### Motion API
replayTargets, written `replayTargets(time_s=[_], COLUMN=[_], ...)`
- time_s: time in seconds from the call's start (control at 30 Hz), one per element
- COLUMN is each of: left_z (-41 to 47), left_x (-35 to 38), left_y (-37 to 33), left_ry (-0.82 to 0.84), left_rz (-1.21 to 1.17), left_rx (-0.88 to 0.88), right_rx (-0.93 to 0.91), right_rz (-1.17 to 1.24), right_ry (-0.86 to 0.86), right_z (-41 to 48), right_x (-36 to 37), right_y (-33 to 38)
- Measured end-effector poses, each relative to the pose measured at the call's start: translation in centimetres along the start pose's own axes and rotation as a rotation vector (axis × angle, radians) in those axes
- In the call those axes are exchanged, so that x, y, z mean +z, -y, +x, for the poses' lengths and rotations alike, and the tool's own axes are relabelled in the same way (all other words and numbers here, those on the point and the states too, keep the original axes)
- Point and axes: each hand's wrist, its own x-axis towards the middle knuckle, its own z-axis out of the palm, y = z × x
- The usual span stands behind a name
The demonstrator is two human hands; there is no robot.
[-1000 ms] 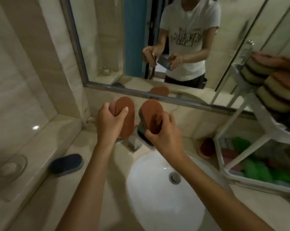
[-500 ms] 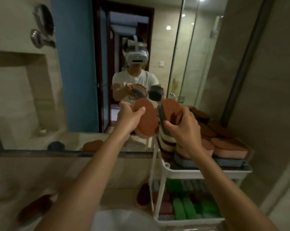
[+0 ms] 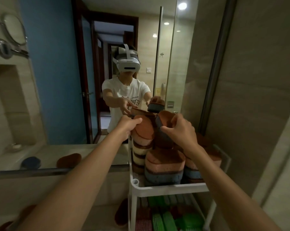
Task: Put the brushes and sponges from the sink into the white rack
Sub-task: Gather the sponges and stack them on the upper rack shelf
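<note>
Head, L hand (image 3: 126, 126) & R hand (image 3: 181, 130) grip sponges (image 3: 143, 129), rack (image 3: 171, 187) top crammed

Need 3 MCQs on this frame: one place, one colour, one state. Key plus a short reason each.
1. In the white rack, where do the green brushes lie?
A. top tier
B. lower tier
C. hung off its side

2. What colour is the top face of the sponge in the left hand?
A. green
B. white
C. orange-brown

3. The right hand is:
A. gripping a sponge
B. open and empty
C. flat on the rack rim

Key:
1 B: the green shows below the top shelf.
2 C: the face beside the thumb is orange-brown.
3 A: its fingers curl round an orange-and-grey sponge.
</note>
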Motion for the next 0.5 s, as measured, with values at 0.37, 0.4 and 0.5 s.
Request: replayTargets(time_s=[0.37, 0.4, 0.5], left_z=[1.3, 1.2, 1.5], left_x=[0.7, 0.7, 0.7], left_y=[1.8, 1.9, 2.4], left_ry=[-0.008, -0.019, -0.019], left_rz=[0.162, 0.223, 0.32], left_rx=[-0.008, 0.013, 0.024], right_rx=[0.02, 0.022, 0.031], right_rz=[0.009, 0.007, -0.004], right_ry=[0.026, 0.028, 0.029], right_z=[0.5, 0.5, 0.7], right_x=[0.3, 0.3, 0.5], right_y=[-0.8, -0.8, -0.7])
